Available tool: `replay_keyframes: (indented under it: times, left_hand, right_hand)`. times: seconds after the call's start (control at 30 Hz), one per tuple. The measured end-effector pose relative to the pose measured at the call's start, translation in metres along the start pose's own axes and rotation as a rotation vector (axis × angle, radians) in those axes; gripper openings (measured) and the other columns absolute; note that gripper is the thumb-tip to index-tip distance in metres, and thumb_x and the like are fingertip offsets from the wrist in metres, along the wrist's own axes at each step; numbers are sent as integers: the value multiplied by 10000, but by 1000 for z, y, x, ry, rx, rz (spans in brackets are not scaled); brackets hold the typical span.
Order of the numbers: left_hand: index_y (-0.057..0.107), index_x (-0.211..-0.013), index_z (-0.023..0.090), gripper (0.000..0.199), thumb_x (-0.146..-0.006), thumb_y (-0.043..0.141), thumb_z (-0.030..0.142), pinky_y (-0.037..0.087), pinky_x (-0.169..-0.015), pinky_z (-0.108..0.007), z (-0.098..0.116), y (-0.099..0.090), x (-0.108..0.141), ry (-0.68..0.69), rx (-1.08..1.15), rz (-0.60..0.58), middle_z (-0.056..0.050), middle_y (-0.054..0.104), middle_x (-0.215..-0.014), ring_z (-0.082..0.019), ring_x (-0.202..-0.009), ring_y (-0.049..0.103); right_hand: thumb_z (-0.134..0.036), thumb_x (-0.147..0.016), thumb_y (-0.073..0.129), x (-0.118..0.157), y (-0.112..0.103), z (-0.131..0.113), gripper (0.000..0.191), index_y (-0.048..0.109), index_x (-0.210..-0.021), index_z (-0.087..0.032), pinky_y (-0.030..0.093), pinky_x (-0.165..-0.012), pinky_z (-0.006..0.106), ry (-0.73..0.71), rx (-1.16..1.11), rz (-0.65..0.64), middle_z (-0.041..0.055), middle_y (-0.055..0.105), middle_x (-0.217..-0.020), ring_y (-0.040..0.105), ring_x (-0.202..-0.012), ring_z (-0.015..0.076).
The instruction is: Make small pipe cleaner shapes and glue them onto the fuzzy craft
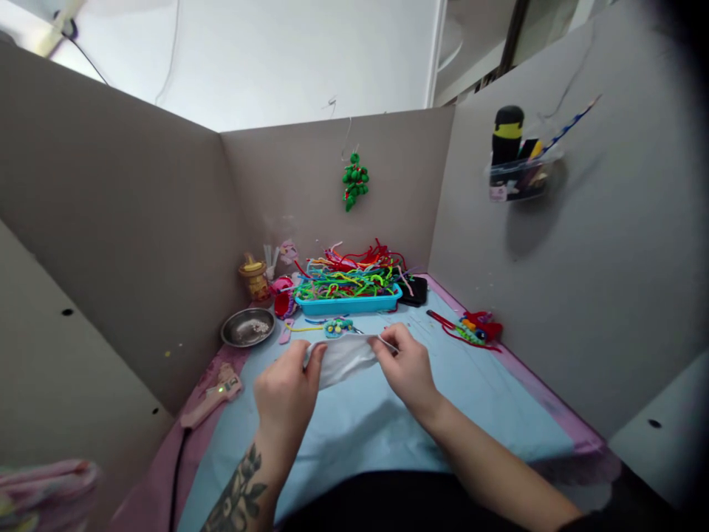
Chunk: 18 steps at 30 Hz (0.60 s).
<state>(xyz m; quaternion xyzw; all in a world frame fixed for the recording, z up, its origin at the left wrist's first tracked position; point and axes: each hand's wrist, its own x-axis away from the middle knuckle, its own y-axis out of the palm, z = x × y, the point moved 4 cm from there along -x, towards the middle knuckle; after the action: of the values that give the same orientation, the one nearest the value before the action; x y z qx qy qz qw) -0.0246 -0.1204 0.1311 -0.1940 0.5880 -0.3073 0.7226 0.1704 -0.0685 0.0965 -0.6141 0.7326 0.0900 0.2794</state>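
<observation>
A thin white piece of cloth (344, 363) is stretched between my two hands above the blue table cover. My left hand (286, 384) pinches its left end between thumb and fingers. At the right end, my right hand (408, 367) grips it the same way. What exactly the cloth is, I cannot make out. Just beyond it lies a small teal craft piece (337, 326) with yellow dots, partly hidden by the cloth's upper edge. A pink clip-like item (286, 331) lies left of that piece.
Behind stands a blue tray (348, 304) heaped with colourful pipe cleaners (354, 275). At left are a metal bowl (247, 327), a pink glue gun (213, 399) and a yellow-lidded jar (255, 281). Colourful craft pieces (476, 329) lie right. Grey partitions (332, 214) enclose the table.
</observation>
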Motion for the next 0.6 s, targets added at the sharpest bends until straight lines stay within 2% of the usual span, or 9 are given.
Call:
replay_keyframes:
  times: [0.07, 0.13, 0.2, 0.27, 0.37, 0.43, 0.47, 0.5, 0.6]
  left_hand:
    - [614, -807, 188, 271, -844, 485, 423, 301, -508, -223, -5, -2, 0, -26, 40, 15, -1, 602, -570, -133, -507, 541]
    - [607, -811, 185, 263, -839, 489, 417, 314, -527, -218, -13, -7, -2, -85, 70, 38, 3, 598, -595, -129, -533, 539]
    - [595, -765, 180, 263, -815, 510, 423, 313, -535, -217, -23, -10, -4, -161, 109, 46, 9, 576, -600, -126, -549, 520]
    - [555, -645, 171, 300, -773, 545, 442, 293, -505, -212, -35, -6, -4, -267, 236, -39, 30, 506, -527, -112, -509, 466]
    - [522, -574, 158, 392, -687, 599, 525, 270, -441, -198, -46, 11, 3, -519, 671, -320, 45, 444, -461, -91, -443, 396]
    - [545, -625, 149, 444, -617, 649, 580, 300, -418, -195, -46, 18, 12, -705, 1062, -455, 45, 465, -468, -84, -419, 389]
    - [540, -635, 151, 456, -594, 674, 586, 310, -405, -192, -43, 18, 16, -777, 1255, -484, 53, 453, -455, -75, -398, 372]
    - [517, -613, 159, 451, -588, 695, 573, 311, -390, -185, -39, 14, 18, -820, 1436, -487, 66, 418, -433, -62, -373, 340]
    - [389, -514, 176, 470, -651, 696, 503, 285, -349, -155, -31, -12, 28, -812, 1836, -438, 80, 302, -416, -37, -344, 247]
  right_hand:
    - [-372, -765, 591, -2, 1, 6, 215, 501, -695, -189, 335, -533, 235, 53, -45, -107, -29, 477, -607, 428, -550, 115]
    - [-397, -723, 644, 0, -2, 13, 265, 510, -664, -176, 289, -485, 221, 158, -167, -283, -38, 442, -572, 379, -510, 96]
    - [-438, -683, 681, 5, -8, 18, 331, 496, -617, -172, 225, -441, 211, 278, -387, -457, -60, 380, -504, 293, -450, 73]
    - [-491, -676, 675, 9, -16, 15, 384, 465, -580, -184, 195, -418, 209, 359, -683, -552, -81, 300, -438, 224, -414, 67]
    - [-511, -724, 618, 9, -29, 0, 370, 478, -573, -205, 267, -437, 222, 351, -1058, -556, -86, 218, -384, 229, -403, 87]
    - [-469, -753, 601, 8, -36, -9, 248, 581, -697, -229, 319, -472, 237, 314, -1171, -572, -92, 206, -369, 236, -387, 89]
    - [-449, -760, 600, 8, -39, -13, 206, 616, -810, -250, 325, -473, 237, 302, -1194, -606, -96, 213, -362, 233, -372, 87]
    - [-446, -762, 599, 10, -42, -14, 242, 618, -933, -276, 321, -464, 233, 295, -1199, -648, -101, 228, -356, 232, -357, 85]
    - [-572, -728, 581, 28, -63, -5, 494, 535, -1152, -322, 284, -422, 224, 334, -1108, -751, -109, 289, -338, 251, -315, 79]
